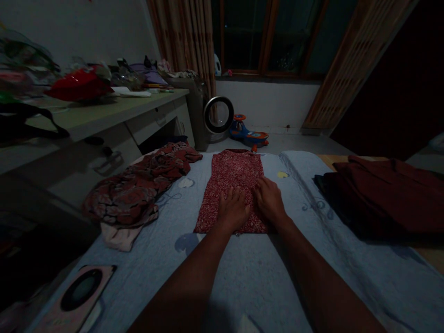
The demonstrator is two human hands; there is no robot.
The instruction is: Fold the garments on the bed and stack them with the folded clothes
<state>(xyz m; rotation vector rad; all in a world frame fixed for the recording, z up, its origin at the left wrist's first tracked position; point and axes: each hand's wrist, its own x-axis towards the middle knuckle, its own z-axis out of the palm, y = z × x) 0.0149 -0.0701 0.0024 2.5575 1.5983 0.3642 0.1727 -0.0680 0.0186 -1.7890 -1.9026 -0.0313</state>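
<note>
Two hands rested on a red speckled garment (236, 169) that lay flat in the middle of a blue sheet (256, 277), its neckline end pointing away toward the window (287, 37). The left hand (233, 210) was spread wide, palm down near the middle, probably to hold the cloth smooth. The right hand (269, 199) was narrower, its fingers bent together along the right edge, perhaps to keep that side straight; whether they pinched any cloth, I cannot tell. Both forearms reached forward and slanted inward, wrists low. To the left lay a crumpled patterned bundle (138, 185), with a pink phone (83, 291) nearer; to the right sat a dark stack of clothes (391, 199), both probably set aside for working space. Beyond stood a washing machine (194, 108), door open, and a toy car (248, 135).
</note>
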